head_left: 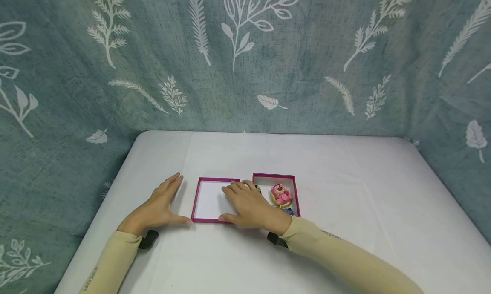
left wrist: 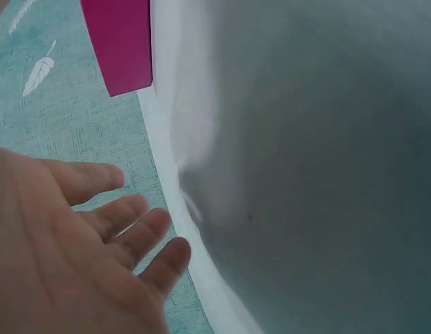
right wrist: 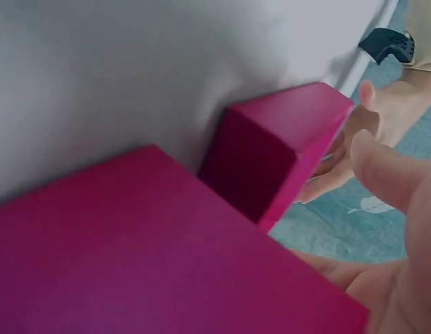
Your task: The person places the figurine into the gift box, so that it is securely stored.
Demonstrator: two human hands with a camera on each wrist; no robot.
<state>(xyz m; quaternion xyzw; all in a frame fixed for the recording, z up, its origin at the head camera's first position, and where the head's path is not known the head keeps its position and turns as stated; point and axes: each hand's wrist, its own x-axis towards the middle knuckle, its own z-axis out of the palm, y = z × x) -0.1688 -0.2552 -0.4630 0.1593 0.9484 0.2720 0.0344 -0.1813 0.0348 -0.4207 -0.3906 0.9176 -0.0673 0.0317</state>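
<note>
Two shallow magenta boxes with white insides lie side by side on the white table. The left box (head_left: 209, 198) shows a bare white bottom, its right part covered by my right hand (head_left: 249, 206). That hand's fingers are spread with nothing visible in them; whether it touches the box I cannot tell. Inside the right box (head_left: 273, 175) lie a pink bear figurine (head_left: 281, 194), a small bluish figure (head_left: 287, 211) and another small piece partly hidden by the hand. My left hand (head_left: 159, 206) stands left of the left box, fingers extended, thumb pointing towards its near corner.
The white table (head_left: 345, 187) extends to both sides and in front of the boxes. Behind it hangs a green-grey leaf-patterned cloth (head_left: 307, 72). A dark wrist camera (head_left: 148, 240) sits under my left wrist.
</note>
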